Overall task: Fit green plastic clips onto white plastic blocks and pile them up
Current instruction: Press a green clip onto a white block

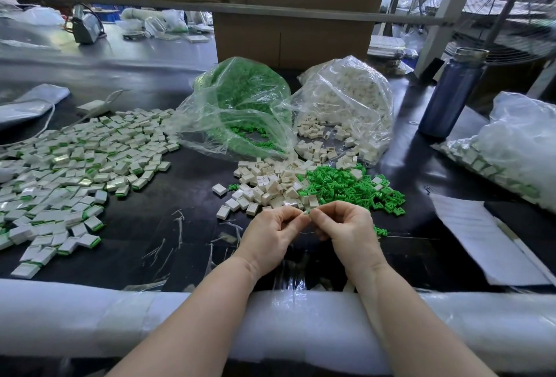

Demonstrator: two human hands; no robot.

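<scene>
Between both hands' fingertips (302,216) sits a small piece (307,212).

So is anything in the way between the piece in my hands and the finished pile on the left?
Nothing visible. Between your hands and the finished pile lies bare black table with only thin clear plastic strips lying flat.

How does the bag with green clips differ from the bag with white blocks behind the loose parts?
The green clip bag sits to the left; the white block bag sits to its right, nearer the blue bottle. The green clip bag holds green pieces, the white block bag holds white ones. The white block bag's mouth has blocks spilling toward the loose pile; at the green clip bag's mouth only a few clips lie. Both are clear crumpled plastic, open toward the person, lying on the dark table.
</scene>
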